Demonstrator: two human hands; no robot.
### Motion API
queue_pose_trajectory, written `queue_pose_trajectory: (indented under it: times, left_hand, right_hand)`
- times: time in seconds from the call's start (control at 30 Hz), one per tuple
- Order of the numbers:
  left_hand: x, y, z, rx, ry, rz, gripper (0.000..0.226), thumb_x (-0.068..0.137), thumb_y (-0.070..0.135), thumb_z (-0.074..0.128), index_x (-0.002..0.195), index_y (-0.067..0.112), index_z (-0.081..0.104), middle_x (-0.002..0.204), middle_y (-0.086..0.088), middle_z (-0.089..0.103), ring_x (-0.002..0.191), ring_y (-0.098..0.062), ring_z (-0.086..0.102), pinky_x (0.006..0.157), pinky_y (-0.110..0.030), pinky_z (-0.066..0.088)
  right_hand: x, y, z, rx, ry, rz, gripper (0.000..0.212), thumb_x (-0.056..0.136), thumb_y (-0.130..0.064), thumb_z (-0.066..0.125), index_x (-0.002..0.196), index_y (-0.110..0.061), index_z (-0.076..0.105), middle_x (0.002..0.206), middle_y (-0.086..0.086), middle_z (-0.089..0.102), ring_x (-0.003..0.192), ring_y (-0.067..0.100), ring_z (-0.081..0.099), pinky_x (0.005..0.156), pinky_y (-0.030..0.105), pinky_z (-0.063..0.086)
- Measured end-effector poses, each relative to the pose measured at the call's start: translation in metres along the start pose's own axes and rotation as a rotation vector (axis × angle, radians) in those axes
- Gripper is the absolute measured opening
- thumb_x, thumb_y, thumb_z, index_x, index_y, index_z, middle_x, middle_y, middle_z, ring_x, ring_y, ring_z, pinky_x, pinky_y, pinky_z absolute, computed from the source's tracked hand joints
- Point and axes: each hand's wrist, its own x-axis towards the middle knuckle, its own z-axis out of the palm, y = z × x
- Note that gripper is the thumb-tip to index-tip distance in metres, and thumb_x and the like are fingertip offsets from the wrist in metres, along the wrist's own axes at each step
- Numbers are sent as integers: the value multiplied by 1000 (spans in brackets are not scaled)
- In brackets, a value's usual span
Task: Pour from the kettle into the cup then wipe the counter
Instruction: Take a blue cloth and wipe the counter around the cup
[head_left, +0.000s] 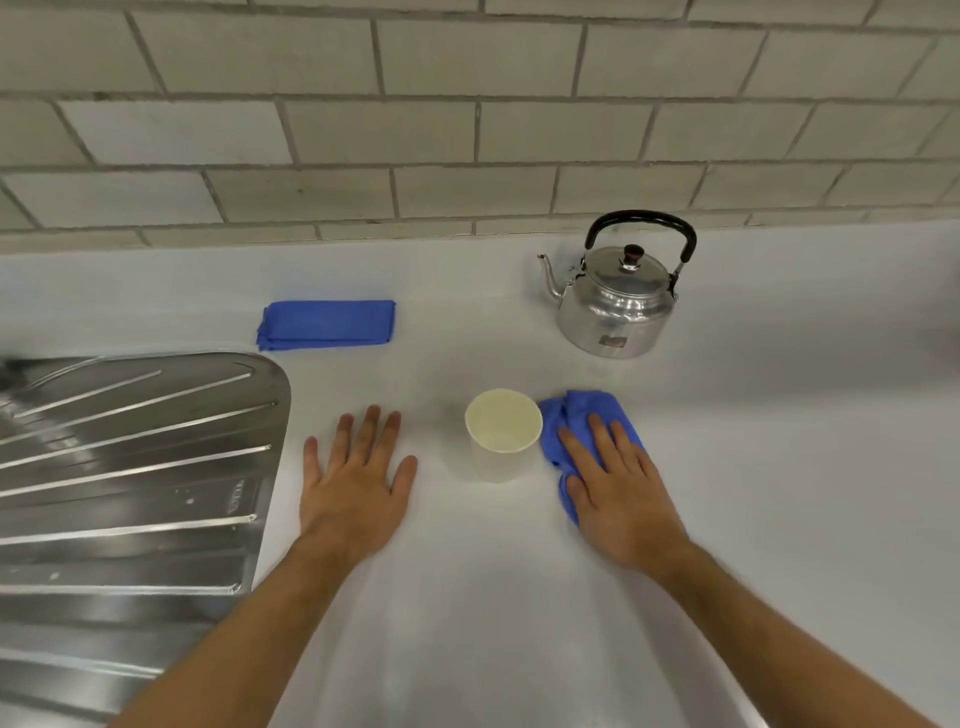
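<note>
A silver kettle (618, 306) with a black handle and its lid on stands upright at the back right of the white counter (779, 415), spout pointing left. A white paper cup (503, 434) stands upright in the middle. Just right of the cup, my right hand (618, 488) presses flat on a crumpled blue cloth (571, 415) lying on the counter. My left hand (353, 483) rests flat on the counter left of the cup, fingers spread, holding nothing.
A second blue cloth (326, 325), folded, lies at the back left of the counter. A ribbed steel sink drainboard (130, 467) fills the left side. A grey tiled wall (467, 130) runs behind the counter.
</note>
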Motion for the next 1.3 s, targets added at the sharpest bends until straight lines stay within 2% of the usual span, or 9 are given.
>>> queue_pose_trajectory:
  times: [0.2,0.37,0.47,0.53,0.63,0.7,0.93,1.13,1.3]
  left_hand:
    - [0,0,8,-13,65,-16,63,95,55,7,153,37,-8,164,12,-8,150,-14,-8,121,-47,-5]
    - [-1,1,7,-16,82,-16,67,89,57,-3,153,37,-8,163,12,-6,151,-14,-6,121,-46,-4]
    - [-2,3,7,-3,95,-22,69,85,57,-9,151,38,-15,163,13,-9,150,-14,-8,121,-46,-3]
    - [-2,4,7,8,103,-21,68,85,57,-8,151,37,-15,163,13,-10,150,-13,-8,121,-46,-3]
    - [-3,5,4,-13,101,-19,69,87,57,-4,153,36,-5,162,12,-5,151,-14,-3,121,-46,-2]
    - [-3,4,4,-4,101,-19,69,87,58,-4,152,36,-6,162,13,-6,150,-13,-4,121,-45,-3]
    - [-3,1,5,-6,105,-18,66,90,58,1,152,39,-3,162,15,-3,150,-11,-3,121,-43,0]
    - [-4,1,3,-26,99,-12,64,91,58,6,153,39,3,162,15,3,150,-10,2,121,-44,3]
    - [-4,-1,5,0,108,-14,64,90,59,0,152,42,-5,162,16,-5,150,-9,-5,122,-43,0]
  right_hand:
    - [91,32,0,-38,-87,-294,52,104,-39,26,155,-37,13,165,-1,6,152,20,0,122,37,7]
    - [144,20,-8,134,-269,-581,48,104,-38,33,149,-49,22,158,-24,1,147,5,-13,115,18,-7]
    - [160,15,-5,88,-372,-728,53,102,-42,34,151,-50,14,157,-33,-6,146,4,-19,118,22,-4]
    - [170,6,-2,29,-351,-826,58,99,-48,37,151,-50,10,159,-29,-7,149,10,-16,121,31,1]
    - [187,-15,0,-86,-286,-962,70,89,-69,30,151,-50,3,162,-20,-8,150,17,-13,120,31,0]
    - [199,-30,2,-112,-244,-998,67,92,-67,30,152,-46,8,164,-15,-3,150,17,-12,119,33,1]
    - [229,-62,14,-54,-55,-732,54,103,-42,30,155,-31,21,165,-3,13,152,23,7,120,40,11]
    - [250,-55,12,40,-109,-354,59,102,-46,25,157,-30,11,166,-2,2,151,28,-1,121,39,3]
    - [237,-40,17,55,-84,-67,64,100,-45,21,157,-19,6,165,9,-3,150,36,-4,121,46,0]
